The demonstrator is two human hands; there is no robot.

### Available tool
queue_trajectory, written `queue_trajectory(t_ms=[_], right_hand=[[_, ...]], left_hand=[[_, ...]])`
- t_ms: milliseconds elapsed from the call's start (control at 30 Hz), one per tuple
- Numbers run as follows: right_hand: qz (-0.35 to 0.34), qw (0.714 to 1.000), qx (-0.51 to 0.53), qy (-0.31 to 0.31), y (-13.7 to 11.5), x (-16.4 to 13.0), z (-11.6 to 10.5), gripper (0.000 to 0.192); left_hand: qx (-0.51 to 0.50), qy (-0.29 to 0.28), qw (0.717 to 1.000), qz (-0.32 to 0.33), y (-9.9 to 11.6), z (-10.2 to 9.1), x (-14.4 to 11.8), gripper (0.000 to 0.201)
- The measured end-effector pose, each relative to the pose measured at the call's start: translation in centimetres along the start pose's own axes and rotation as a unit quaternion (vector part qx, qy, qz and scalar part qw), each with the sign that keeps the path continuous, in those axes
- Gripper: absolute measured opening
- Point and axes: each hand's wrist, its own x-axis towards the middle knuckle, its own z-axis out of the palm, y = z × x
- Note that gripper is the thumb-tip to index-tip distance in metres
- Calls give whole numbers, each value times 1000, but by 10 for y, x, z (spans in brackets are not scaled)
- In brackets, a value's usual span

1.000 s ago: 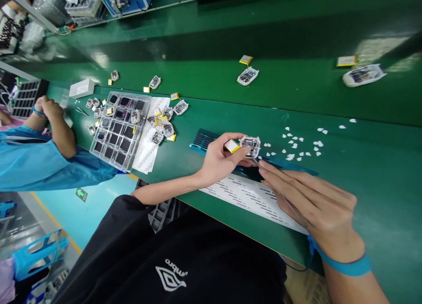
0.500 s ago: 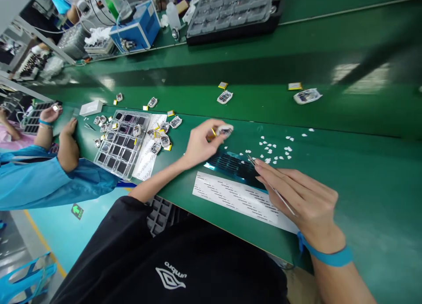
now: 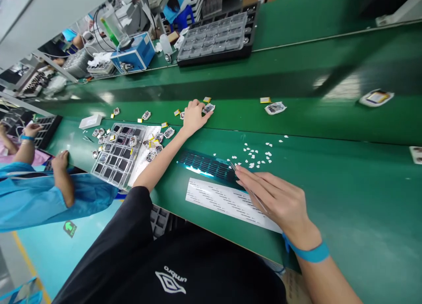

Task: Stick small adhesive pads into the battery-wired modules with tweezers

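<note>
Left hand point(image 3: 193, 115), upper centre, fingertips pinching small module point(image 3: 209, 108) on belt; right hand point(image 3: 275, 198) pinching tweezers point(image 3: 245, 185) lower right.

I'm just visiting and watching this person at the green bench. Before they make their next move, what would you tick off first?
1. Left hand touches the small module on the conveyor belt: ok.
2. Module gripped or only touched: cannot tell.
3. Right hand holds the tweezers: ok.
4. Tweezer tip carries nothing: cannot tell, too small.
5. Label sheet lies flat beside the right hand: ok.
6. White paper bits lie scattered on the bench: not ok.
</note>
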Motion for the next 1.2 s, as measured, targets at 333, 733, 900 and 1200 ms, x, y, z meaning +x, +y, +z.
queue_trajectory(t_ms=[333, 733, 900, 1200], right_hand=[[-7, 1000, -6, 2, 2, 0, 0, 80], [4, 1000, 20, -10, 4, -1, 0, 86], [34, 998, 43, 20, 7, -7, 2, 68], [123, 990, 15, 64, 4, -17, 5, 49]], left_hand=[[-36, -63, 997, 42, -5, -19, -5, 19], [-647, -59, 755, 88, 41, -65, -137, 28], [-787, -48, 615, -20, 47, -56, -147, 45], [-770, -191, 608, -35, 53, -55, -158, 52]])
